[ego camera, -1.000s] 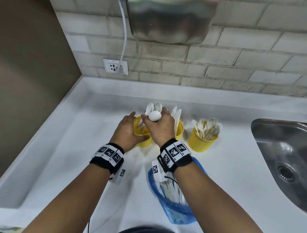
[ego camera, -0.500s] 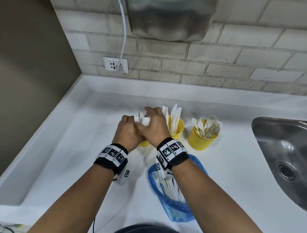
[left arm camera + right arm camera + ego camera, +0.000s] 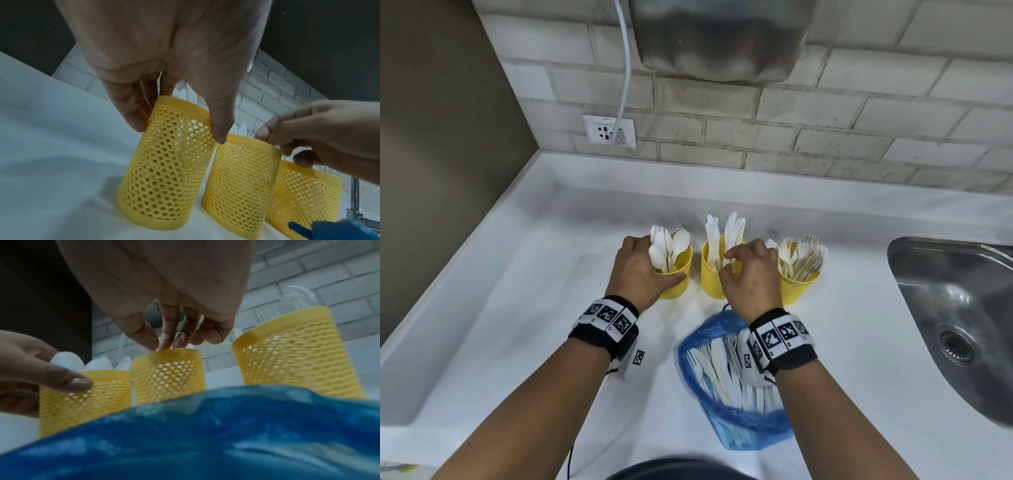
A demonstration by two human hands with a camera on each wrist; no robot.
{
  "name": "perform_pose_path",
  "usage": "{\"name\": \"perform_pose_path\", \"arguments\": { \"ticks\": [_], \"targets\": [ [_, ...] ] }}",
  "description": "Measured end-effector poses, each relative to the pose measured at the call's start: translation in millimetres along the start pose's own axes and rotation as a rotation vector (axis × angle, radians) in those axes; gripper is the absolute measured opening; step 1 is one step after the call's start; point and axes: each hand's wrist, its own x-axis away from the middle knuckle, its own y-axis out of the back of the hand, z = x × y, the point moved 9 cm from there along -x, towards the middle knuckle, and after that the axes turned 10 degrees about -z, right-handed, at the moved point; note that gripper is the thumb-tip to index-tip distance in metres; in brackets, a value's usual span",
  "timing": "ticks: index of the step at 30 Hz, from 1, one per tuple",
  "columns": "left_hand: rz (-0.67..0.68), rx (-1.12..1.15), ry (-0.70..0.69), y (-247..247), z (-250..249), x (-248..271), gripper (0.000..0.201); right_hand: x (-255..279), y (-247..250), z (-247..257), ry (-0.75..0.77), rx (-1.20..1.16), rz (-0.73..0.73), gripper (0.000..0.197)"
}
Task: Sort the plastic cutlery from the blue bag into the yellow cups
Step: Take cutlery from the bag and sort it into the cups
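Note:
Three yellow mesh cups stand in a row on the white counter. The left cup [image 3: 676, 284] [image 3: 162, 170] holds white spoons [image 3: 666, 245], and my left hand [image 3: 643, 274] [image 3: 179, 128] grips it near the rim, thumb on its front. The middle cup [image 3: 710, 277] [image 3: 168, 371] holds knives [image 3: 732, 228]. My right hand [image 3: 748, 274] [image 3: 164, 342] hovers at its rim, fingers loosely curled, with nothing seen between them. The right cup [image 3: 796, 289] [image 3: 298, 350] holds forks [image 3: 801, 253]. The blue bag [image 3: 726, 423] [image 3: 205, 434] lies open nearer me, with white cutlery [image 3: 719, 373] inside.
A steel sink [image 3: 948, 308] is sunk into the counter at the right. Behind the cups runs a brick wall with a socket [image 3: 608, 131], a white cable and a metal box [image 3: 715, 37] above. The counter's raised lip [image 3: 493, 246] borders the left side.
My right hand let the spoons go into the left cup and moved right to the middle cup. My left hand kept hold of the left cup.

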Motion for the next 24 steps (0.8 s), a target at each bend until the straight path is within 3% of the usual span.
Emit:
{"name": "perform_pose_path", "arguments": {
  "ticks": [10,19,24],
  "targets": [
    [0.003,-0.038,0.051,-3,2,-1,0.091,7,-3,2,0.117,0.078,0.050,0.013],
    [0.031,-0.048,0.046,1,-5,1,0.082,10,1,-1,0.128,0.061,0.022,0.009],
    [0.061,-0.053,0.068,0,-10,6,0.092,15,5,-2,0.118,0.052,0.048,0.013]
  ]
}}
